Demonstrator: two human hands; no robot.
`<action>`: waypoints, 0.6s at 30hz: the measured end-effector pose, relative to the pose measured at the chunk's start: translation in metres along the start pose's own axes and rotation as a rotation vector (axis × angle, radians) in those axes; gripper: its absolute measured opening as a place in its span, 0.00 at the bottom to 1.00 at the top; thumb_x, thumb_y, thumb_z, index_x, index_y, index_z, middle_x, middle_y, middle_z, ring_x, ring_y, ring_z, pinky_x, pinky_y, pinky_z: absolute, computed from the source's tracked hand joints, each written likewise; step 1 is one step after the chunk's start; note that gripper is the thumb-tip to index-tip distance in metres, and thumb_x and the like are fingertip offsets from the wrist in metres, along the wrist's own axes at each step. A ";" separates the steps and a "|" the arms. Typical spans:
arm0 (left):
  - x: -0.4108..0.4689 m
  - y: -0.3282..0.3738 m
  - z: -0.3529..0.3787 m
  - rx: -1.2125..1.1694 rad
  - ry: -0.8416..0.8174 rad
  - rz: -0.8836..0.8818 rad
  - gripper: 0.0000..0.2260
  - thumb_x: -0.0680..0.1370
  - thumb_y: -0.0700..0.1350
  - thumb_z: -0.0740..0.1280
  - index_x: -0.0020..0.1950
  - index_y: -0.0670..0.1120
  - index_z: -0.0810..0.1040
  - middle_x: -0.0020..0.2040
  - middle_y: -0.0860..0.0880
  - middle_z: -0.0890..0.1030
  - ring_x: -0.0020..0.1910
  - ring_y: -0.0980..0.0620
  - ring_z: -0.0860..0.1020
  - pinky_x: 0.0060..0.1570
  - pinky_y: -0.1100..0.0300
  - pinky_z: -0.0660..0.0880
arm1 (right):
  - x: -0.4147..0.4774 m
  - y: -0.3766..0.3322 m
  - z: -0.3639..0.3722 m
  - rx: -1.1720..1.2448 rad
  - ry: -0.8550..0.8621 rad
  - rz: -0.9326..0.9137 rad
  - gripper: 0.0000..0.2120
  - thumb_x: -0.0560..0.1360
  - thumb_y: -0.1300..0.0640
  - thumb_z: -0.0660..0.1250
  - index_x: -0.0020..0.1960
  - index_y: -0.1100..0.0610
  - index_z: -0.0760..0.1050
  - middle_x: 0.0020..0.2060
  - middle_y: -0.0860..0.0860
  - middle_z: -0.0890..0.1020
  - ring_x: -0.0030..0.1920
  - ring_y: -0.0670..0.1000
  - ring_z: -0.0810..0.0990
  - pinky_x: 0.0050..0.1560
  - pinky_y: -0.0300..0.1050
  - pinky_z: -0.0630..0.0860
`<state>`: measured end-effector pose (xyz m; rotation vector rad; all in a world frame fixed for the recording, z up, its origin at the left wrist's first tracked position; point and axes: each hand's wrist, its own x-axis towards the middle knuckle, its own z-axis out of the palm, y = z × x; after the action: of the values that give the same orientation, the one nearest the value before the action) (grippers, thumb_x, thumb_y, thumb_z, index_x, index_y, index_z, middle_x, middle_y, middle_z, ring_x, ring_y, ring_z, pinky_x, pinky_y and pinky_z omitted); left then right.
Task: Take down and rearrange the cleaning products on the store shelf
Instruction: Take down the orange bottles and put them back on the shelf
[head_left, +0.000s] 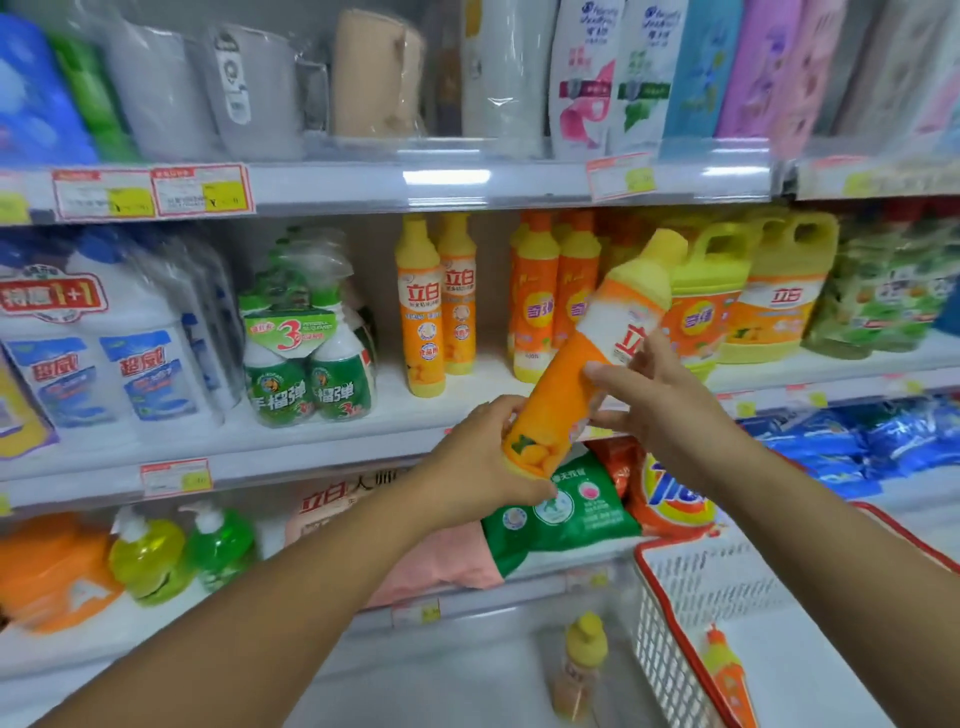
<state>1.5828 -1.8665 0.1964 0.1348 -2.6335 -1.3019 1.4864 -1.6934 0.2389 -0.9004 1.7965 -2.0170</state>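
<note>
A small bottle with a yellow cap (581, 670) was seen lowest in the frame, upright and blurred, just left of a white basket with a red rim (670, 644). A second orange bottle (727, 675) was seen lying inside that basket.

Above these, an orange dish-soap bottle with a yellow cap (597, 343) was held in mid-air in front of the middle shelf (322, 452), tilted with the cap up and to the right. Its base was clasped by the left hand (485, 462), fingers wrapped round the bottom. Its middle was gripped by the right hand (657, 395), thumb laid across the front label.

Behind the hands, bagged detergents in green (566, 514) and orange (670, 499) were seen on the lower shelf.

On the middle shelf, two matching orange bottles (439, 306) were left standing upright, side by side. To their right, more orange bottles (553, 291) and yellow handled jugs (748, 291) were lined up. To their left, green spray-bottle packs (309, 353) and white bottles (119, 343) were stocked.

Farthest, shampoo bottles (613, 78) were ranged on the top shelf.
</note>
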 end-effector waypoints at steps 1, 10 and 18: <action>-0.004 0.004 0.008 0.020 0.022 -0.018 0.34 0.62 0.52 0.80 0.64 0.57 0.69 0.58 0.54 0.74 0.52 0.54 0.78 0.53 0.49 0.79 | -0.005 -0.001 -0.005 0.000 0.018 0.015 0.22 0.75 0.55 0.71 0.64 0.45 0.66 0.50 0.40 0.83 0.52 0.47 0.84 0.54 0.58 0.82; -0.021 0.012 0.056 -0.175 -0.154 -0.128 0.36 0.70 0.39 0.77 0.71 0.56 0.64 0.54 0.58 0.78 0.46 0.62 0.78 0.44 0.71 0.76 | -0.023 0.012 -0.031 0.015 0.147 0.081 0.49 0.64 0.58 0.78 0.76 0.42 0.56 0.59 0.55 0.79 0.53 0.57 0.84 0.43 0.57 0.83; -0.019 0.009 0.065 -0.128 -0.073 -0.039 0.38 0.65 0.43 0.82 0.66 0.61 0.65 0.56 0.62 0.76 0.53 0.62 0.78 0.47 0.75 0.73 | -0.020 0.011 -0.037 -0.011 0.055 0.139 0.38 0.71 0.57 0.74 0.73 0.41 0.59 0.55 0.54 0.81 0.48 0.53 0.85 0.40 0.48 0.81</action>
<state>1.5875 -1.8069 0.1621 0.1228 -2.6090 -1.5118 1.4766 -1.6550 0.2219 -0.7081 1.8467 -1.9649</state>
